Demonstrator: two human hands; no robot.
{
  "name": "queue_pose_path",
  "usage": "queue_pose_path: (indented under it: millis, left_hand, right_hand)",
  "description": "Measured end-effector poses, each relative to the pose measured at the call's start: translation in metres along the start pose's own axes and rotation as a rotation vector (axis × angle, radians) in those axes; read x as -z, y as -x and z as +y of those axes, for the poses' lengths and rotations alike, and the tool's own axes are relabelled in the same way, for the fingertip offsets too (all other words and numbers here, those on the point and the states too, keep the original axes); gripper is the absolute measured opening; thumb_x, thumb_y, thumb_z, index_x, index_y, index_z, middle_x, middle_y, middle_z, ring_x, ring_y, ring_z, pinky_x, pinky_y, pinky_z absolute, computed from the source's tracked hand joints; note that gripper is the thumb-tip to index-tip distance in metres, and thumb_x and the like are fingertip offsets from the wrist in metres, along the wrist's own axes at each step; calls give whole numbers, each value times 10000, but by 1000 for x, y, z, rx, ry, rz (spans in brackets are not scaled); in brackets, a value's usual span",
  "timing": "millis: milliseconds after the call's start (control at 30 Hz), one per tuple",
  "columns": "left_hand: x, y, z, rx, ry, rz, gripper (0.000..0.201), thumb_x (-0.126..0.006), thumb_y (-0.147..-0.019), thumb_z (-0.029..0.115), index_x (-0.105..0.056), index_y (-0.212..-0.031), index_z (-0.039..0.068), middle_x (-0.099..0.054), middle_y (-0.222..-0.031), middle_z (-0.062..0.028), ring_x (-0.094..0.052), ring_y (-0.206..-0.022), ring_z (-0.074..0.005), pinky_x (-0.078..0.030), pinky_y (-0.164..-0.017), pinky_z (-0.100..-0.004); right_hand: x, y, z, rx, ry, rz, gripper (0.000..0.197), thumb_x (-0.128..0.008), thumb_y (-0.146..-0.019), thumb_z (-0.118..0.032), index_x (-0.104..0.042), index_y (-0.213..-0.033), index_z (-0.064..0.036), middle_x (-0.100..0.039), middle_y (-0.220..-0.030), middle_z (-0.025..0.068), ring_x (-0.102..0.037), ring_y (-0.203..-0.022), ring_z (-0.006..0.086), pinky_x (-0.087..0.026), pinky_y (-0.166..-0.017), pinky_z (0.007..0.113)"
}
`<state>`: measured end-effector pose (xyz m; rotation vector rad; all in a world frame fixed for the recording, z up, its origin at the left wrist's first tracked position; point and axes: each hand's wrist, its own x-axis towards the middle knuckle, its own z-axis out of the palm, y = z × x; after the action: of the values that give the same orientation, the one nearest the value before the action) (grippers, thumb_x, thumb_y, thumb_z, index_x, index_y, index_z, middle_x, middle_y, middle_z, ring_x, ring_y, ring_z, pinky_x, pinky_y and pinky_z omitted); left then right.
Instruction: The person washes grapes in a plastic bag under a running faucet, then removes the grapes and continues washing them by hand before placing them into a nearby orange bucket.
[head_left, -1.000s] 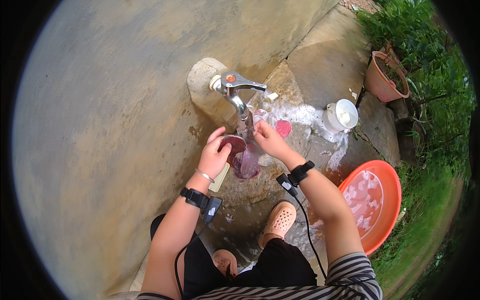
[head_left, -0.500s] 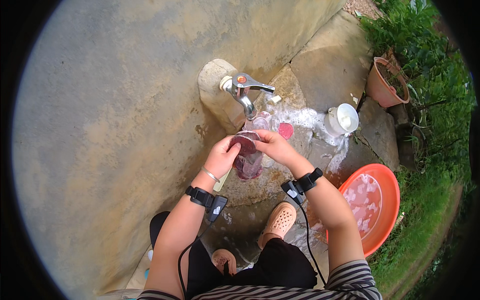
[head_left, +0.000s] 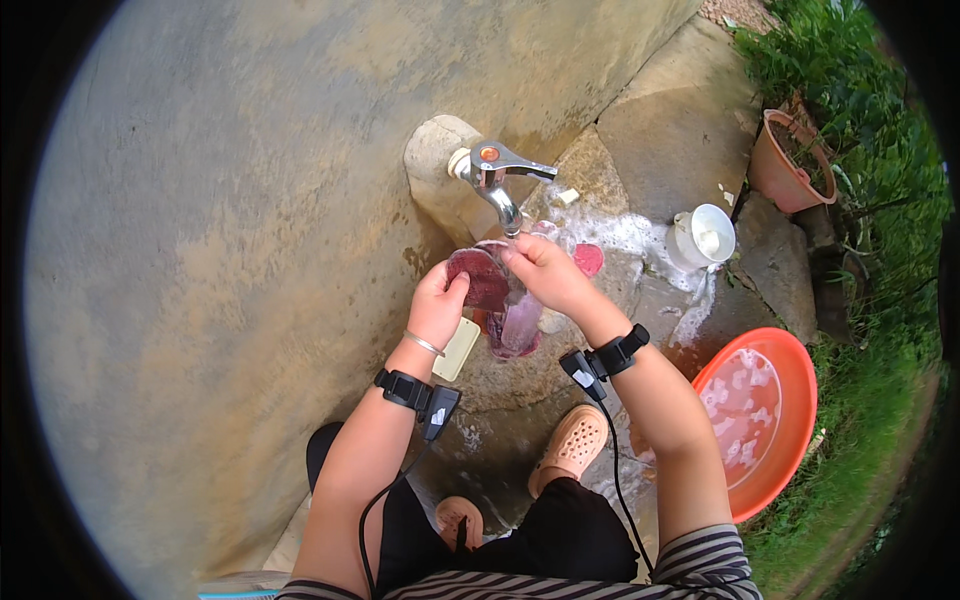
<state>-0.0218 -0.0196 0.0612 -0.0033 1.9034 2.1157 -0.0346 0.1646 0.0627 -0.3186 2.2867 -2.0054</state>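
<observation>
Below the tap [head_left: 495, 180], both hands hold a wet, flat, round-ended dark red piece that looks like an insole [head_left: 480, 281]. My left hand [head_left: 437, 305] pinches its left edge, thumb on top. Closed on its upper right end, my right hand [head_left: 545, 270] is just under the spout. Beneath them, on the wet stone, lies a purplish piece of similar shape [head_left: 518, 328], partly covered. Another pink rounded piece [head_left: 588, 260] rests among suds to the right of my right hand. A pale yellow soap dish or bar [head_left: 457, 350] lies beside my left wrist.
A white cup [head_left: 700, 237] stands in suds on the right. Nearer is an orange basin [head_left: 808, 420] of foamy, reddish water. A plant pot [head_left: 790, 165] sits by the grass. The concrete wall [head_left: 250, 250] rises on the left, and my clogs [head_left: 575, 440] are below.
My hands have moved apart, the right one up toward the spout and the left slightly left. The insole has turned, its broad dark red face now more exposed. The view has shifted slightly.
</observation>
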Motion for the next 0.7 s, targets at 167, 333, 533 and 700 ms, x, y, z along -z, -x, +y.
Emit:
queue_pose_path:
  millis: [167,333,533,700]
  left_hand:
    - [2,-4,1,-62,21,49,255,-381,-869,-34,-560,-1050,-14,-628,-976,-55,-600,-875,-142,-491,-814,-278]
    - [-4,-17,-2,-121,-39,151,252,-377,-848,-25,-561,-1020,-13,-627,-936,-58,-591,-826,-141,-492,-766,-274]
    - [-11,-22,-2,-56,77,227,269,-354,-825,-4,-545,-1014,1,-608,-925,-66,-595,-821,-163,-505,-766,-297]
    - [-5,-16,4,2,50,42,290,-356,-811,-14,-547,-1029,5,-605,-945,-64,-590,-842,-157,-492,-780,-286]
  right_hand:
    - [9,1,-15,-49,27,-66,103,-503,-898,-81,-569,-923,-7,-560,-782,11,-480,-744,83,-437,-680,267]
    - [10,2,-20,-118,-107,-46,118,-528,-886,-86,-594,-952,-13,-574,-757,-5,-505,-735,75,-442,-674,255]
    - [14,1,-18,-182,-15,-53,122,-542,-892,-112,-589,-963,-25,-574,-761,4,-510,-732,84,-441,-674,251]
    - [11,5,-19,-78,-16,-19,122,-500,-918,-117,-543,-1002,-40,-575,-817,34,-513,-766,103,-445,-694,269]
